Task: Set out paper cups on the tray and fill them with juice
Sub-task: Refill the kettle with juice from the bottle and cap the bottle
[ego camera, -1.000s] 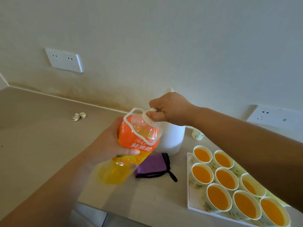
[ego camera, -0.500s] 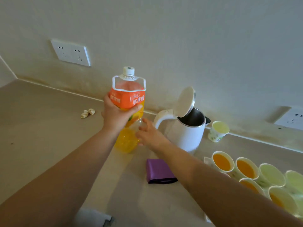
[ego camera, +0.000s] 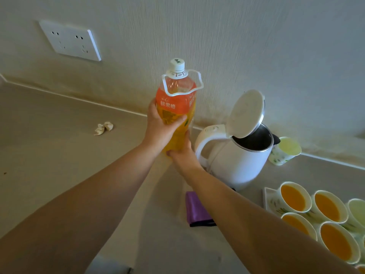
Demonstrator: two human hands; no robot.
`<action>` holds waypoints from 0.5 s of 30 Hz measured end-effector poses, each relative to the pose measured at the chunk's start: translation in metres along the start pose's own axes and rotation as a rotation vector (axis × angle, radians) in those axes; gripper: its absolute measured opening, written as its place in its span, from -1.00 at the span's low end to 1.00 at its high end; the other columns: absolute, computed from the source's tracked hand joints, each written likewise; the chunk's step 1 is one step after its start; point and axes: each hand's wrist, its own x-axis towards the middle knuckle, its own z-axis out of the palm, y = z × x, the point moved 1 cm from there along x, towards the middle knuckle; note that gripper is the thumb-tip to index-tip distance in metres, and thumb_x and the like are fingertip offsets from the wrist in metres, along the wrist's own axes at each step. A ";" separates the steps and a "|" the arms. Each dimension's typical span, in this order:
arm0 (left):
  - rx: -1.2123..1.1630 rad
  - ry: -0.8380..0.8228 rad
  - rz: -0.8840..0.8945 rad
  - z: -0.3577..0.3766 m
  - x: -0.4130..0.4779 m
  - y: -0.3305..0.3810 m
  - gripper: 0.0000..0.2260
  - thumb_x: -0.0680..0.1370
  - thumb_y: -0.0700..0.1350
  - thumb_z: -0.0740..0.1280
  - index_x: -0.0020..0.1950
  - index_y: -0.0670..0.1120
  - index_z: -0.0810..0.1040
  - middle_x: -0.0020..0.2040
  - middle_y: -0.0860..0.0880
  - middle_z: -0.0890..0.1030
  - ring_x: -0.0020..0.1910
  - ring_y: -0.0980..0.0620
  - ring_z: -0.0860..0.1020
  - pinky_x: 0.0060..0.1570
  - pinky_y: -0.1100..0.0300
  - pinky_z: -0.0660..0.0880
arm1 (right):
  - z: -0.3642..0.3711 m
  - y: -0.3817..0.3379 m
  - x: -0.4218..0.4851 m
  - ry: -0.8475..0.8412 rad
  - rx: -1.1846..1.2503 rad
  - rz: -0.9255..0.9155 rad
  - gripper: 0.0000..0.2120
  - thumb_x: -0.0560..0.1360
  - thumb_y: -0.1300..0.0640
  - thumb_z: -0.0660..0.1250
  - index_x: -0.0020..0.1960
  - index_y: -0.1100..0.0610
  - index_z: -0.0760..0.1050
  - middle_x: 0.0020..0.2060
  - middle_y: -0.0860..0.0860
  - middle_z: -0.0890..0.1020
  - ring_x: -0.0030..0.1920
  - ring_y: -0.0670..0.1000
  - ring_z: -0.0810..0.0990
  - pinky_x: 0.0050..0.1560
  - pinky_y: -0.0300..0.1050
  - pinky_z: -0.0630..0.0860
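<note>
Hands reach past the tray (ego camera: 267, 195), its cups (ego camera: 276, 202) mostly showing juice (ego camera: 292, 197). Right hand (ego camera: 184, 155), off the cap (ego camera: 177, 65) it twisted a second ago, clasps the bottle (ego camera: 175, 91) low; left hand (ego camera: 162, 127) grips the label (ego camera: 167, 104). Bottle upright, capped, beside kettle (ego camera: 233, 165): pouring looks finished.

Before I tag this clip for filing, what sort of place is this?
Likely a home or office kitchenette counter: an electric kettle, a wall socket above the countertop, and paper cups of juice on a tray.
</note>
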 end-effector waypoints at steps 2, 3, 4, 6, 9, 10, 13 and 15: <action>0.027 -0.016 -0.008 0.003 0.007 0.000 -0.06 0.18 0.25 0.49 0.45 -0.02 0.18 0.36 -0.02 0.41 0.32 0.04 0.42 0.33 -0.02 0.38 | -0.007 0.008 -0.010 -0.021 -0.028 0.031 -0.33 0.50 0.16 0.23 0.54 -0.03 0.04 0.38 0.00 0.37 0.14 -0.03 0.51 0.01 -0.19 0.48; 0.035 -0.022 -0.015 0.006 0.009 -0.001 -0.06 0.19 0.24 0.49 0.45 -0.03 0.18 0.36 -0.03 0.40 0.33 0.03 0.41 0.33 -0.02 0.38 | -0.012 0.016 -0.016 0.028 -0.016 0.055 -0.48 0.52 0.15 0.22 0.47 0.01 0.24 0.31 -0.01 0.46 0.13 -0.02 0.52 0.06 -0.16 0.49; 0.037 -0.024 -0.016 0.009 0.011 0.001 -0.04 0.18 0.25 0.48 0.46 -0.04 0.17 0.36 -0.03 0.39 0.33 0.02 0.41 0.34 -0.02 0.37 | -0.018 0.022 -0.024 0.104 0.028 0.089 -0.62 0.53 0.13 0.21 0.34 0.03 0.40 0.20 -0.03 0.54 0.11 0.00 0.53 0.13 -0.09 0.50; 0.036 -0.023 -0.017 0.016 0.013 0.004 -0.01 0.16 0.29 0.47 0.46 -0.05 0.17 0.36 -0.05 0.37 0.33 -0.01 0.40 0.33 -0.03 0.37 | -0.031 0.032 -0.033 0.271 0.160 0.138 -0.71 0.53 0.10 0.25 0.24 0.07 0.44 0.04 -0.08 0.56 0.07 -0.03 0.54 0.16 -0.02 0.52; 0.044 -0.022 0.004 0.027 0.016 0.008 -0.01 0.17 0.27 0.49 0.46 -0.09 0.18 0.33 -0.05 0.36 0.33 -0.04 0.39 0.32 -0.01 0.38 | -0.042 0.031 -0.034 0.326 0.114 0.093 -0.49 0.52 0.00 0.31 0.41 0.09 0.28 0.13 -0.11 0.43 0.16 -0.09 0.44 0.12 -0.17 0.40; 0.049 -0.021 0.007 0.030 0.018 0.009 -0.01 0.17 0.26 0.49 0.47 -0.09 0.18 0.33 -0.06 0.36 0.33 -0.05 0.39 0.32 -0.02 0.37 | -0.043 0.028 -0.032 0.294 0.083 0.057 -0.47 0.52 -0.01 0.31 0.43 0.08 0.27 0.17 -0.11 0.43 0.21 -0.08 0.44 0.15 -0.15 0.39; 0.048 -0.021 0.008 0.040 0.024 0.010 0.00 0.15 0.30 0.48 0.46 -0.09 0.20 0.32 -0.09 0.38 0.31 -0.07 0.41 0.30 -0.04 0.40 | -0.042 0.021 -0.022 0.272 0.035 -0.013 -0.55 0.53 -0.01 0.29 0.36 0.11 0.35 0.21 -0.02 0.53 0.24 -0.02 0.49 0.24 -0.05 0.43; 0.044 -0.011 0.001 0.046 0.027 0.011 0.02 0.12 0.31 0.48 0.44 -0.11 0.23 0.30 -0.11 0.41 0.28 -0.09 0.44 0.26 -0.06 0.42 | -0.046 0.015 -0.017 0.320 0.035 -0.037 -0.60 0.55 -0.01 0.28 0.29 0.18 0.41 0.13 0.01 0.57 0.17 -0.01 0.52 0.19 -0.09 0.44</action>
